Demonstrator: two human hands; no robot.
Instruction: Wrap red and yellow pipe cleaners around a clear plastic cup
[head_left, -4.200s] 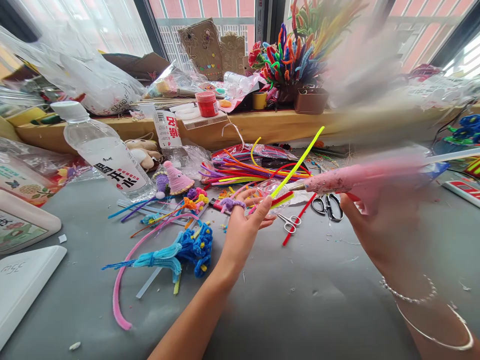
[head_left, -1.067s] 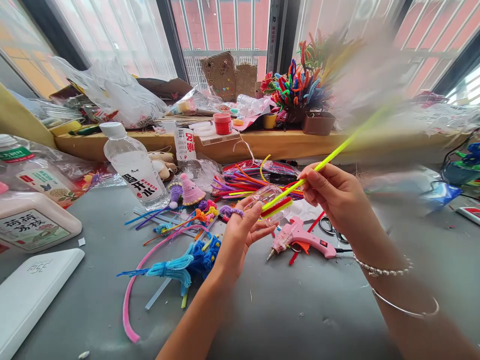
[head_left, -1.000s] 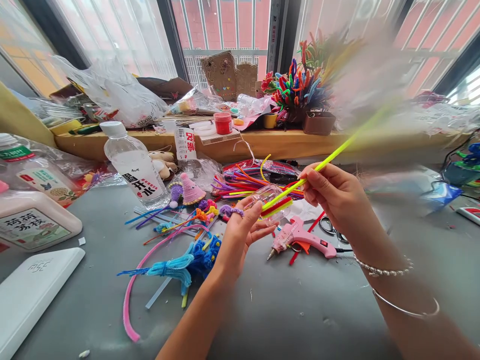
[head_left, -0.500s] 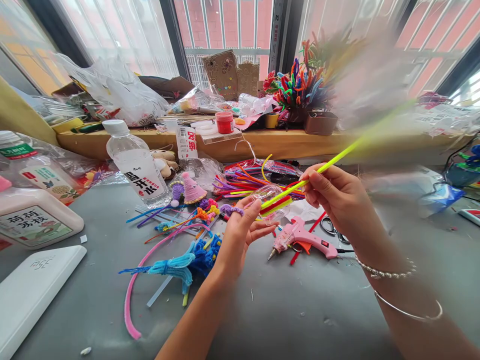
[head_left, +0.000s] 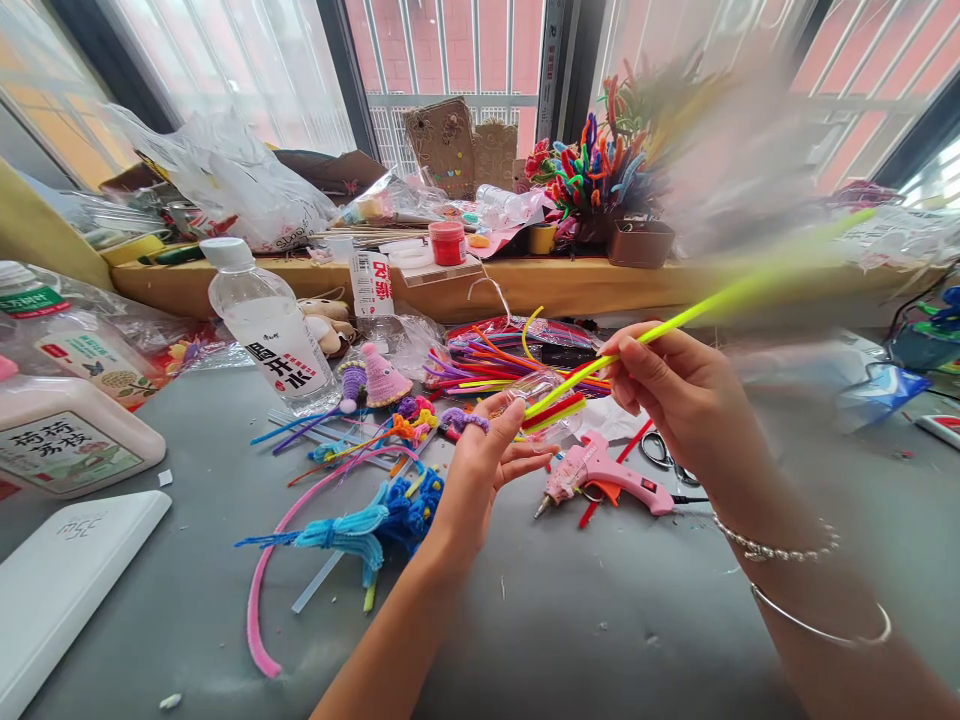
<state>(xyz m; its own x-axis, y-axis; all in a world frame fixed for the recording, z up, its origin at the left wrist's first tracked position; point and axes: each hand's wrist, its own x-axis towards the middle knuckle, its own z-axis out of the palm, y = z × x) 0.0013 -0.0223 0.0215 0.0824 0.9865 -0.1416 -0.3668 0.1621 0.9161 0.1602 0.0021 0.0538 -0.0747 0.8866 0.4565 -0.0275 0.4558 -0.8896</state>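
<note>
My left hand [head_left: 480, 465] pinches one end of a bright yellow-green pipe cleaner [head_left: 690, 312] between thumb and forefinger, its other fingers stretched out. My right hand [head_left: 667, 390] grips the same pipe cleaner further along; its far end rises to the upper right and blurs. Just beyond my left fingertips, short red and yellow pieces [head_left: 555, 410] show against a bundle of coloured pipe cleaners [head_left: 487, 365] in clear wrap. Below the hands lies a pink glue gun [head_left: 604, 475], with scissors [head_left: 660, 452] beside its handle.
Blue pipe-cleaner flowers [head_left: 360, 530] and a curved pink strip [head_left: 262, 600] lie left of my hands. A water bottle [head_left: 274, 335] stands behind them. A white power bank [head_left: 82, 590] is at the left edge. The wooden ledge [head_left: 330, 280] behind is crowded with craft materials.
The far end of the yellow-green pipe cleaner has swung a little further right. Both hands keep nearly the same place and hold.
</note>
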